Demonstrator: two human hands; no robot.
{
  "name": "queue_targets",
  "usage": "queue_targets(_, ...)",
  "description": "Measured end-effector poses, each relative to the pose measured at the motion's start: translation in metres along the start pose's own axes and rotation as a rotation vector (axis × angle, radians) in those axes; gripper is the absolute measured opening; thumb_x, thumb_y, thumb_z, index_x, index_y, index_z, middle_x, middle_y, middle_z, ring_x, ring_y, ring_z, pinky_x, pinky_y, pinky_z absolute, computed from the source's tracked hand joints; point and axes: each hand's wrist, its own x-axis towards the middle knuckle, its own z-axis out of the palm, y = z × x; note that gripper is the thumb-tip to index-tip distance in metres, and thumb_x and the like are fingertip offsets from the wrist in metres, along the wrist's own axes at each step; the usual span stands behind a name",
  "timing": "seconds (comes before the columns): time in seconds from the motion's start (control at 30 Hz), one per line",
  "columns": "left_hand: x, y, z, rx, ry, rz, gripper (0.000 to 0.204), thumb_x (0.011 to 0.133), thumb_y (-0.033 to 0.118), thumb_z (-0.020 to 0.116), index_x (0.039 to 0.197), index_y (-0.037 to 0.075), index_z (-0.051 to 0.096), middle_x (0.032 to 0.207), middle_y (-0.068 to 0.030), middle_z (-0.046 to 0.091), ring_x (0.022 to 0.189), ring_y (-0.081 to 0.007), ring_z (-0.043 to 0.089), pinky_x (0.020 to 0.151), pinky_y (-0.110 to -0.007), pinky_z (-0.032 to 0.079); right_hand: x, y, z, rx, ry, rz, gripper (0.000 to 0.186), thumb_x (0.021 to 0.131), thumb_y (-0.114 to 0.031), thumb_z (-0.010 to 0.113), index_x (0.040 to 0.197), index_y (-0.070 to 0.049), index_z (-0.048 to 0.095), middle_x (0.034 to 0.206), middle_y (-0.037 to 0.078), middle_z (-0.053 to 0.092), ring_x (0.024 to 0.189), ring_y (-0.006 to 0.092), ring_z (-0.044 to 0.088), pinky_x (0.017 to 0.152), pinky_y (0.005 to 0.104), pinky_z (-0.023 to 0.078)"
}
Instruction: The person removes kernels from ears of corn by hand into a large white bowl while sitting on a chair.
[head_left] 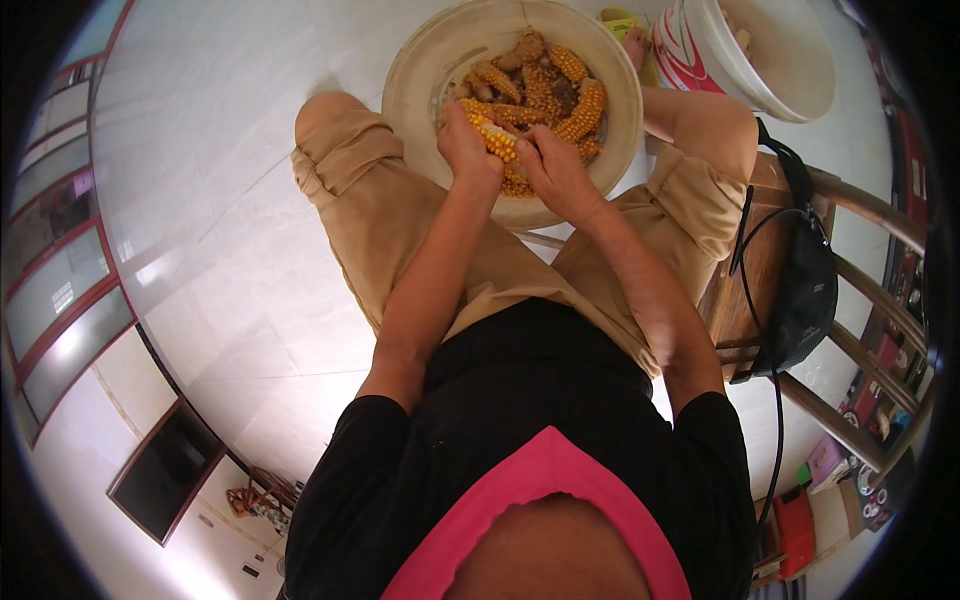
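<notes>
Head view: the left hand (472, 152) is gripping a cob (492, 130) above the basin (403, 85), fingers curling snugly around its left end; the right hand (562, 178) is pinching the other end, thumb lying over the kernels (503, 149), its remaining fingers bending beneath, where their hold isn't showing. Shelling well probably means the left palm is steadying the cob while the right thumb is pushing from the pale bare strip into the next row, working low over the basin. The kernels are looking glossy and beady, the bare strip rough. Inside the basin, knobbly cobs (585, 110) are lying heaped; right of it, a smooth-walled bucket (690, 50) is standing.
</notes>
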Motion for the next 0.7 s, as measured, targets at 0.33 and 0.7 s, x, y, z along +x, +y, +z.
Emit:
queue_targets(0.33,-0.005,0.001,0.004,0.037,-0.019,0.115,0.023,0.082,0.024,0.041,0.079,0.001,0.044,0.058,-0.0094,0.049,0.041,-0.0201,0.048,0.038,-0.034,0.043,0.002,0.013,0.009,0.09,0.133,0.09,0.021,0.081,-0.015,0.042,0.072,0.003,0.045,0.062,0.02,0.044,0.057,0.0327,0.045,0.054,0.0361,0.036)
queue_targets(0.7,-0.005,-0.003,0.006,0.024,-0.032,0.112,0.021,0.082,0.023,0.039,0.081,0.003,0.046,0.066,-0.0072,0.05,0.052,-0.0172,0.051,0.045,-0.03,0.042,0.013,0.012,-0.004,0.412,0.0,0.248,0.039,0.084,-0.034,0.044,0.076,0.003,0.053,0.063,0.001,0.048,0.058,0.0124,0.042,0.054,0.0294,0.037)
